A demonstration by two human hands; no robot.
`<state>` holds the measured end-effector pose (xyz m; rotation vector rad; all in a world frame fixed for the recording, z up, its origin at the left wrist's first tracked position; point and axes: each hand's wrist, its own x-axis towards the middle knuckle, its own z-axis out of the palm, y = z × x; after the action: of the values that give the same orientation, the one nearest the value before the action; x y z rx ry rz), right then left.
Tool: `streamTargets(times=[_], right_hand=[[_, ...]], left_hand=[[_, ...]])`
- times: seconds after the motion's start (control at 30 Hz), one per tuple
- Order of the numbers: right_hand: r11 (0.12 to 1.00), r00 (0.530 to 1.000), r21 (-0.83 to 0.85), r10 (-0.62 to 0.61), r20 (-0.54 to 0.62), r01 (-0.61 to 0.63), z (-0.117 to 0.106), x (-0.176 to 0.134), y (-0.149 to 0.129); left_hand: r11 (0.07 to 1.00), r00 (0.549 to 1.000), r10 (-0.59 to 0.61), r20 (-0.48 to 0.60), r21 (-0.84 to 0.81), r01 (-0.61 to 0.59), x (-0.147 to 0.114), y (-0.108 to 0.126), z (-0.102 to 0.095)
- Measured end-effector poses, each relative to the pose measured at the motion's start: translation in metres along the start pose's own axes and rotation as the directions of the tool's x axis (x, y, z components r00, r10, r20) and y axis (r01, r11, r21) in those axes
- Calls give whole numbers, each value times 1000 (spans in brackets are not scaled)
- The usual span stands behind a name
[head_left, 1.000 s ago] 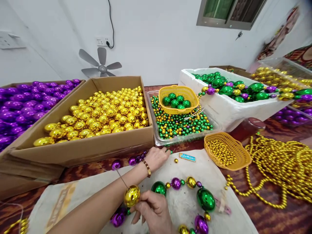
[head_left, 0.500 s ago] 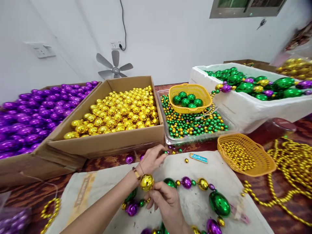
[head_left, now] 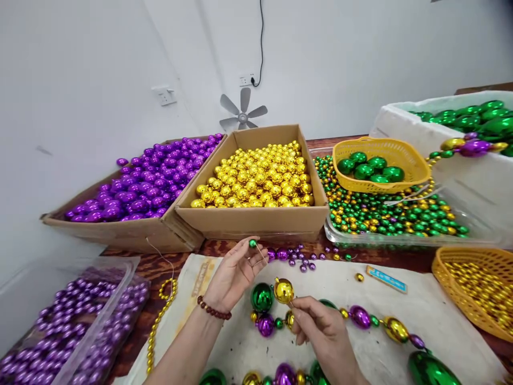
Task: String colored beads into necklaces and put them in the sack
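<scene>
My left hand [head_left: 234, 270], palm turned up, pinches a small green bead [head_left: 252, 243] between thumb and fingertips. A thin pale strand [head_left: 262, 254] runs down from that bead across the fingers. My right hand [head_left: 326, 334] is closed on a thin thread just under a shiny gold ball [head_left: 284, 290]. Left of this ball is a large green ball [head_left: 262, 297], with a purple bead [head_left: 265, 324] below it. A bead garland of green, purple and gold pieces, with a purple bead [head_left: 359, 316] among them, curves over the pale cloth [head_left: 320, 278], partly behind my right hand.
Behind stand cardboard boxes of purple balls [head_left: 140, 187] and gold balls [head_left: 256, 176]. To the right are a clear tray [head_left: 332, 235] of small beads, a yellow basket [head_left: 420, 171], another basket [head_left: 441, 267] and a foam box [head_left: 388, 117]. Loose purple beads [head_left: 302, 262] lie beyond the cloth.
The view has turned left. My left hand has drawn back from the loose beads and turned palm up, with a green bead in its fingers. My right hand stays by the gold ball.
</scene>
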<state>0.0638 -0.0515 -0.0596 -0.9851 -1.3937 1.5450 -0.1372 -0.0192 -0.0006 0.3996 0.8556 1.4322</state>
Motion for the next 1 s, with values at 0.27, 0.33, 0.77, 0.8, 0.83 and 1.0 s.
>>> streamTargets(times=[0.27,0.33,0.77,0.8,0.83,1.0], right_hand=[[998,1000,-59,-8,29,9,4,0,2],[998,999,-67,7,35,-4,4,0,2],[1000,1000,6,19,23,-20,5,7,8],[1000,1000,18,20,21,-20,5,7,8],[999,1000,30,20,16,-20,4,7,9],[996,999,80,44,-17,-43,0,7,11]], left_hand=[[999,998,12,-67,-35,-15,0,2,-6],[999,998,30,-58,-20,-32,-1,3,-6],[373,952,264,152,895,-246,21,-15,-33],[217,937,294,191,941,-260,28,-19,-35],[65,927,295,229,964,-259,35,-23,-36],[-396,923,117,366,870,-294,50,-37,-34]])
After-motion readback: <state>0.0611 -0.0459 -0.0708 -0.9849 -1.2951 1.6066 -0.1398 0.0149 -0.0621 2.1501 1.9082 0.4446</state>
